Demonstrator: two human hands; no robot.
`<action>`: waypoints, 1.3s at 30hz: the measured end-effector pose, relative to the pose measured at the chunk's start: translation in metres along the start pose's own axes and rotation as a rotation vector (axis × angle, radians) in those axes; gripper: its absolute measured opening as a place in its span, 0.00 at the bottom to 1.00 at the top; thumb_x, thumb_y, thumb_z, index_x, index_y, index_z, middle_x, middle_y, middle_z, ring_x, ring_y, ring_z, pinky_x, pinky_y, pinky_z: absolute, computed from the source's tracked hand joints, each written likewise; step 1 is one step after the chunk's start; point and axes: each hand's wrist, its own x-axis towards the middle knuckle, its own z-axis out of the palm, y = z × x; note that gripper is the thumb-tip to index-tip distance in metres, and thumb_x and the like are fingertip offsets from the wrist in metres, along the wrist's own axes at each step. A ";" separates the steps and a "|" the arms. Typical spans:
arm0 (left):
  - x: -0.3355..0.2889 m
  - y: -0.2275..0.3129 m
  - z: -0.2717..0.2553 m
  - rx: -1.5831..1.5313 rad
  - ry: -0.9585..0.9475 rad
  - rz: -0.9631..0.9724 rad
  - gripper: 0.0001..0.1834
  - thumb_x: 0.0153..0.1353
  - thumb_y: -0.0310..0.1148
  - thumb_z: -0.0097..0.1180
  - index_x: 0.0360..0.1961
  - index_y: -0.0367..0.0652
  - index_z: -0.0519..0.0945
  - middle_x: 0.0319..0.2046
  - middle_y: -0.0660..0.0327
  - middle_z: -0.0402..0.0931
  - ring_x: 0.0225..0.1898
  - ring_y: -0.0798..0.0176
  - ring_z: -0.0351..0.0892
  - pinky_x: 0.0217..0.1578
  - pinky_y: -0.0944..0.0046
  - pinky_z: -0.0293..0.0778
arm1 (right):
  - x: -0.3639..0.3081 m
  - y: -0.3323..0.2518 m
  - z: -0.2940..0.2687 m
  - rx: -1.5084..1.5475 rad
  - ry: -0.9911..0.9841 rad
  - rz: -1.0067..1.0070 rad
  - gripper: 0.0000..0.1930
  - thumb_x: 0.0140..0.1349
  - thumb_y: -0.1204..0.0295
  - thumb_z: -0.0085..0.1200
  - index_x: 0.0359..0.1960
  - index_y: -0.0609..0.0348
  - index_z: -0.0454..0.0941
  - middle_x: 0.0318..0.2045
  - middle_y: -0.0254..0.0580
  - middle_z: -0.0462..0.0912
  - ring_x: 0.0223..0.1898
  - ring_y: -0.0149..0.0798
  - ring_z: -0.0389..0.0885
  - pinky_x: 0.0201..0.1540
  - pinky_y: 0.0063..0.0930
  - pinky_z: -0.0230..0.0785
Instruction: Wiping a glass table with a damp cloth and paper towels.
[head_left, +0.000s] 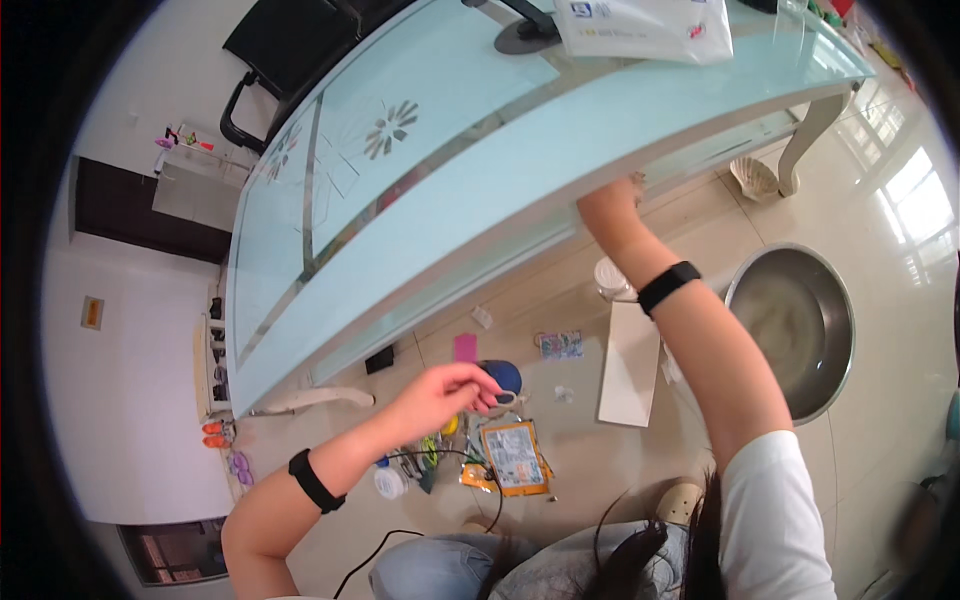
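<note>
My left hand [455, 390] is closed in a pinch above the floor, with a small pale loop [508, 399] at its fingertips; its exact kind is too small to make out. Just beyond those fingers lies a dark blue rounded object [502, 377]. Below them on the floor are an orange printed packet [515, 455] and several small items, some green and yellow. My right hand [612, 203] reaches to the near edge of the glass table [430, 230], at its underside. The fingers of that hand are mostly hidden, so what they touch does not show. Each wrist wears a black band.
A metal basin [838, 330] holding cloudy liquid stands at the right. Near my right forearm are a white box [630, 365] and a white-lidded jar [610, 278]. A shell-shaped dish [753, 180] sits by the table leg [815, 140]. A black cable [370, 558] trails near my legs.
</note>
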 end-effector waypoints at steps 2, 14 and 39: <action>0.002 0.006 0.003 0.001 -0.073 -0.022 0.11 0.62 0.21 0.40 0.41 0.34 0.76 0.35 0.60 0.76 0.36 0.69 0.75 0.43 0.69 0.71 | -0.002 -0.006 0.055 0.050 0.317 0.045 0.17 0.58 0.72 0.44 0.50 0.59 0.73 0.50 0.45 0.74 0.54 0.42 0.69 0.54 0.28 0.62; -0.005 0.053 -0.033 0.134 0.025 0.069 0.11 0.62 0.23 0.41 0.39 0.36 0.77 0.34 0.61 0.77 0.37 0.70 0.76 0.38 0.70 0.71 | -0.040 -0.150 -0.006 0.665 -0.246 -0.107 0.10 0.55 0.71 0.47 0.35 0.53 0.80 0.35 0.49 0.81 0.36 0.47 0.80 0.36 0.40 0.73; -0.030 -0.116 -0.137 0.523 0.761 0.170 0.16 0.53 0.23 0.44 0.42 0.40 0.76 0.44 0.61 0.76 0.46 0.64 0.74 0.47 0.66 0.67 | -0.034 -0.027 -0.002 0.067 -0.177 0.021 0.11 0.54 0.72 0.50 0.40 0.50 0.80 0.35 0.41 0.82 0.32 0.43 0.81 0.35 0.31 0.73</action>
